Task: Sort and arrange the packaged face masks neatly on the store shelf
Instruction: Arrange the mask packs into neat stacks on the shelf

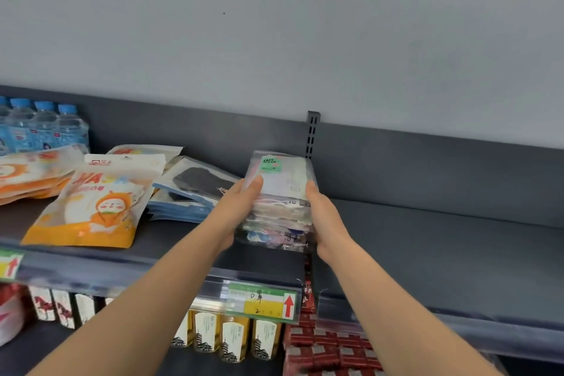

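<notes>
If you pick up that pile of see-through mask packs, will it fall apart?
Probably, unless squeezed: the stack of clear packs is loose glossy bags, so they likely slip sideways. That may be why the left hand and right hand press its two sides. It looks light and squashy, not stiff.

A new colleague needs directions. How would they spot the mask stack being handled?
On the dark grey shelf, look before the slotted upright. The stack of clear packs is there between left hand and right hand. Unlike the orange packs and blue packs leftward, its top bears a green label.
</notes>
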